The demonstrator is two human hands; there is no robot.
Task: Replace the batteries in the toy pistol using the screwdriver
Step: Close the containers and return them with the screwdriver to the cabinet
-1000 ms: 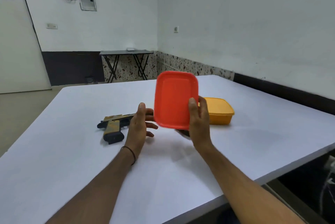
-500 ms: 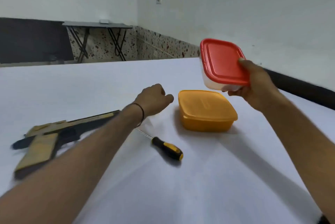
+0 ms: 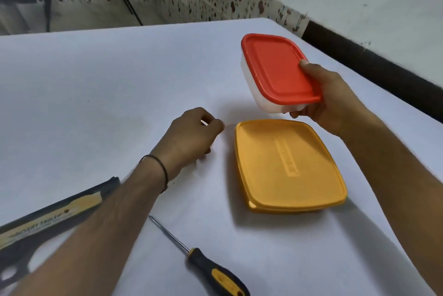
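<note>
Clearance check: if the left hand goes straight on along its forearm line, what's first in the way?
Bare table first, then likely the red-lidded container held by the right hand; the left hand may pass beneath it, depth unclear.

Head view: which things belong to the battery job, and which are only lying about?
Job: toy pistol, screwdriver; perhaps the red-lidded box in the right hand, contents unseen.
Lying about: yellow box, lid on; folding table legs behind.
</note>
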